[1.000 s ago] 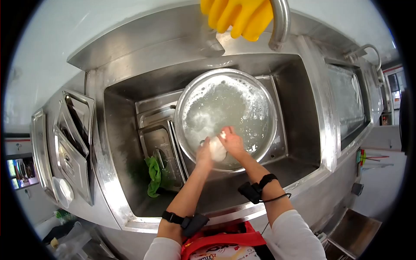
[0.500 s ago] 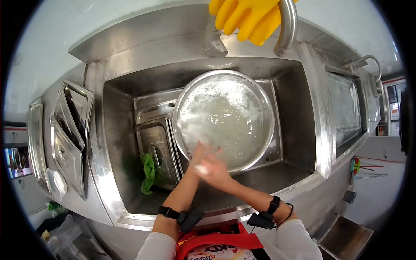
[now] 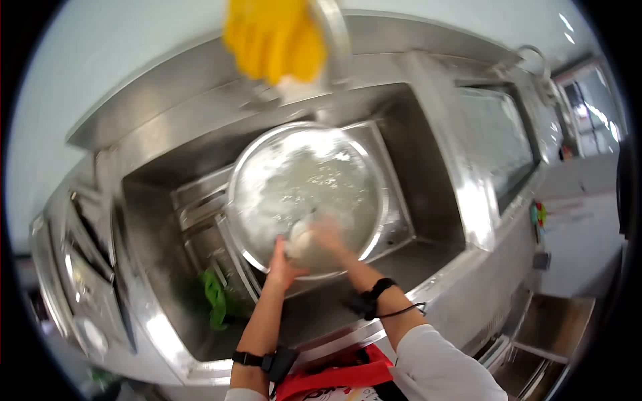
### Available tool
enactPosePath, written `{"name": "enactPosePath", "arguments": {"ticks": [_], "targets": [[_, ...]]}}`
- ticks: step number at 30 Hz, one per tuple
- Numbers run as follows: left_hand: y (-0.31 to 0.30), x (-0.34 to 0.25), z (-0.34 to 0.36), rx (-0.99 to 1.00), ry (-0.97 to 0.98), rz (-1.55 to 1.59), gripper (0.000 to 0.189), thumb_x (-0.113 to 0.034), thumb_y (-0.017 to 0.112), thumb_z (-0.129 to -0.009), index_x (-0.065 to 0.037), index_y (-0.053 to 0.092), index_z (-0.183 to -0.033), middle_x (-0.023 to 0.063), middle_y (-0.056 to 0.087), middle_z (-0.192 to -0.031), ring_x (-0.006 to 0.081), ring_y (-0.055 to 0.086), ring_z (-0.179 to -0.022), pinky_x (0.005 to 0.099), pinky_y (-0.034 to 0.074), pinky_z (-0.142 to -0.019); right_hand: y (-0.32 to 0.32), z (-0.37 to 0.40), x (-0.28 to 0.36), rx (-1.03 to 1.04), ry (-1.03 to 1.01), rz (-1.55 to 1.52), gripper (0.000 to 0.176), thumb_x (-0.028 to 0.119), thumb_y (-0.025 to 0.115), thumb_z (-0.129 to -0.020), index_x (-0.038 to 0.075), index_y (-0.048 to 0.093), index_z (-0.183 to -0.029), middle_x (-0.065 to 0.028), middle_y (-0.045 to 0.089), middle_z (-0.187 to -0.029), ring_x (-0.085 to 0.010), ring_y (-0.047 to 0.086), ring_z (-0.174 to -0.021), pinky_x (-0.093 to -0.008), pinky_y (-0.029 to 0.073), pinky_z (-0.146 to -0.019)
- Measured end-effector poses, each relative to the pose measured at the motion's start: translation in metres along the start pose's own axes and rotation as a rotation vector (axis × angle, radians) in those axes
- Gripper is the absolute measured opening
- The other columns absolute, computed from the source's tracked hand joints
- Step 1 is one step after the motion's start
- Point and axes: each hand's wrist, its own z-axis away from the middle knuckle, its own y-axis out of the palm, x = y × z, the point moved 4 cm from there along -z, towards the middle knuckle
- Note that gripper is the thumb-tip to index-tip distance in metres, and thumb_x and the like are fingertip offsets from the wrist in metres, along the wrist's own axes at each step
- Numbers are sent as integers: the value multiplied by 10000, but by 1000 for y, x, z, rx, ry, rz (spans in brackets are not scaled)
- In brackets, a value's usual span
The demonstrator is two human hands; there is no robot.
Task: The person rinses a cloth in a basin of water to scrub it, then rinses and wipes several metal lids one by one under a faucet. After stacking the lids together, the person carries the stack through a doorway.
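Left hand [image 3: 283, 269] on my feed: thumb spread wide from fingers, right beside the white item [image 3: 300, 236]. Right hand [image 3: 328, 234] is motion-blurred next to it; I can't tell its grip. Item's inside the water-filled basin [image 3: 383, 204], near-side rim.

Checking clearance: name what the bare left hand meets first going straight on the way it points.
The left hand would probably meet the cloudy, greyish water in the round, silvery metal basin first; depth is unclear.
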Motion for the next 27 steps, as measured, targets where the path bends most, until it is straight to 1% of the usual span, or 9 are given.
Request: {"name": "enactPosePath", "arguments": {"ticks": [2,3,4,10,12,16,19,22,27], "targets": [[22,-4,12,92,-9,-5,891,-713,359,-733,-147,105,-1372,137,61,-1416,335,147,-1282,656,201,-917,22,32,49,339,170,-65,398,333,613,-761,68,550,-1052,-134,591,-941,-174,547,-876,-306,448,-749],[-12,14,-40,439,-86,166,885,-718,365,-727,-84,224,-1327,170,299,-1322,330,314,-1207,552,290,-935,39,43,55,452,132,-264,430,313,617,-748,46,532,-1074,-140,582,-962,-195,551,-863,-316,451,-728],[-7,2,-35,272,102,187,769,-679,389,-750,-18,408,-1142,153,524,-1082,332,488,-1031,483,386,-870,43,55,69,303,-195,-47,353,258,582,-753,47,532,-1032,-131,541,-984,-278,534,-902,-356,433,-762],[-4,6,-19,354,406,273,310,-332,441,-865,-39,513,-936,74,536,-878,218,537,-835,350,459,-736,26,100,165,212,-713,210,230,300,512,-797,77,542,-746,-112,523,-817,-304,553,-712,-395,442,-596],[-21,9,-45,652,181,411,375,-138,501,-830,-14,375,-1161,148,474,-1151,311,509,-1004,406,474,-805,20,63,141,97,-624,219,227,304,501,-804,89,543,-745,-108,529,-786,-298,560,-677,-397,445,-571],[19,13,7,4,248,221,337,-91,517,-832,-35,407,-1145,87,481,-1097,201,515,-948,373,474,-760,5,3,72,31,-442,588,184,289,520,-786,110,546,-824,-82,537,-920,-305,572,-675,-397,467,-578],[-19,9,-17,-12,520,-161,405,-120,540,-833,-41,354,-1183,91,466,-1133,249,479,-1028,468,431,-830,-39,-3,33,-202,-153,525,270,327,582,-740,107,549,-895,-81,521,-975,-318,571,-757,-410,465,-677],[-1,7,8,-95,223,-139,565,-329,577,-806,-67,327,-1240,101,369,-1267,290,349,-1179,500,322,-934,-38,9,24,-393,-112,555,344,349,621,-704,92,561,-924,-97,532,-957,-312,562,-811,-402,452,-736],[-3,14,-11,315,-72,194,711,-601,468,-768,-72,355,-1230,133,326,-1286,286,354,-1173,503,305,-946,15,52,80,444,-197,-47,310,287,593,-718,41,569,-905,-147,571,-868,-296,550,-826,-370,434,-740]]}}
